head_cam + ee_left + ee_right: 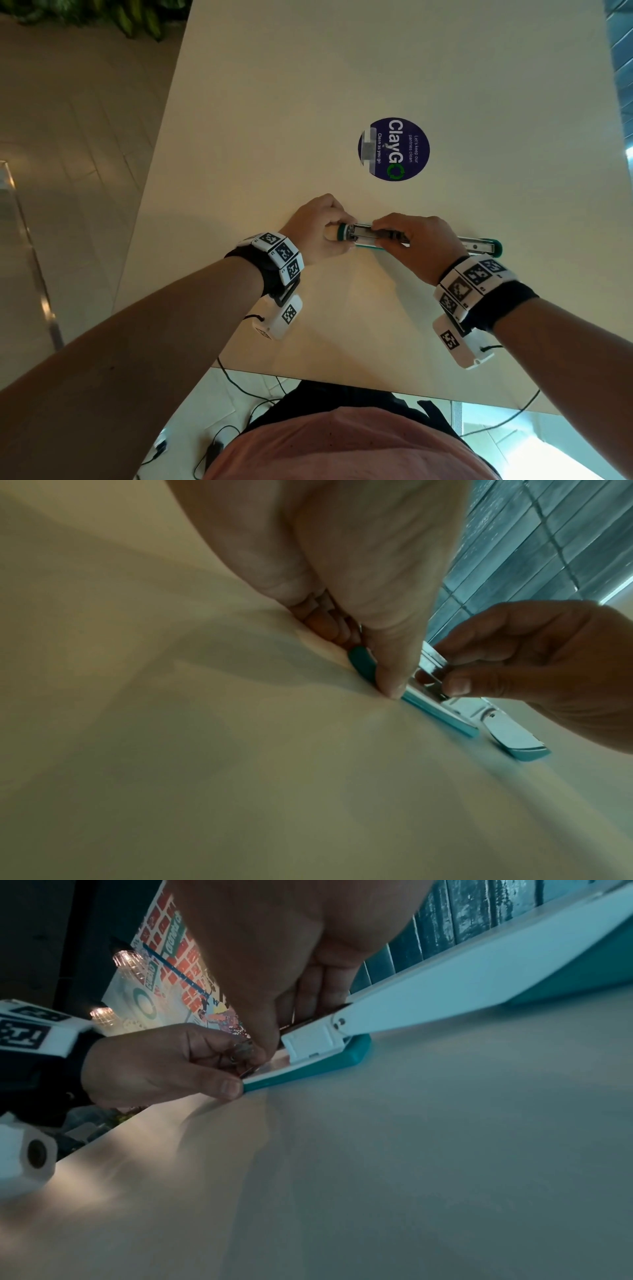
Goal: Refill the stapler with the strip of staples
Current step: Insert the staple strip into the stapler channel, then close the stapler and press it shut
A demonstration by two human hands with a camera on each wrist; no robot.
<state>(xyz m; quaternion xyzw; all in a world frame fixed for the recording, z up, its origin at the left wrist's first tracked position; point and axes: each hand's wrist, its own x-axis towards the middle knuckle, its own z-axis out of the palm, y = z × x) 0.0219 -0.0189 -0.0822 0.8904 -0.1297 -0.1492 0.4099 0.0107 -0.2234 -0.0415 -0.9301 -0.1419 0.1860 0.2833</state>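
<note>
A teal and white stapler (363, 236) lies opened flat on the cream table (308, 120), its top arm (479, 246) swung out to the right. My left hand (318, 229) grips the front end of the teal base (438, 712), thumb (394, 669) against its side. My right hand (411, 240) reaches over the metal magazine, and its thumb and forefinger pinch a shiny narrow metal piece (432, 660) lying in the channel, seemingly the strip of staples. In the right wrist view the white top arm (445, 988) slopes up to the right, with my left hand (154, 1066) at the base tip (308, 1069).
A round dark blue sticker (394, 149) is stuck to the table beyond the stapler. The table's near edge (342, 377) runs close to my body, with cables on the floor below. The table's left edge drops to a tiled floor.
</note>
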